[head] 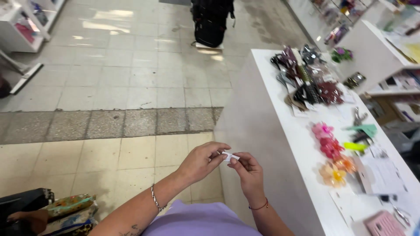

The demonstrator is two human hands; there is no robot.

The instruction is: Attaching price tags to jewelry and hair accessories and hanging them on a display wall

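Low in the frame's centre, the left hand [202, 161] and right hand [250, 174] met over the floor, just beside the white desk [280, 113], their fingers [219, 153] pinched shut on a small white piece [229, 156] held between them. Held only by fingertips, clear of the desk edge, it could have slipped and dropped to the tiled floor [131, 78]; a stray elbow might also have knocked the flower hair clips [330, 148] at mid-right.
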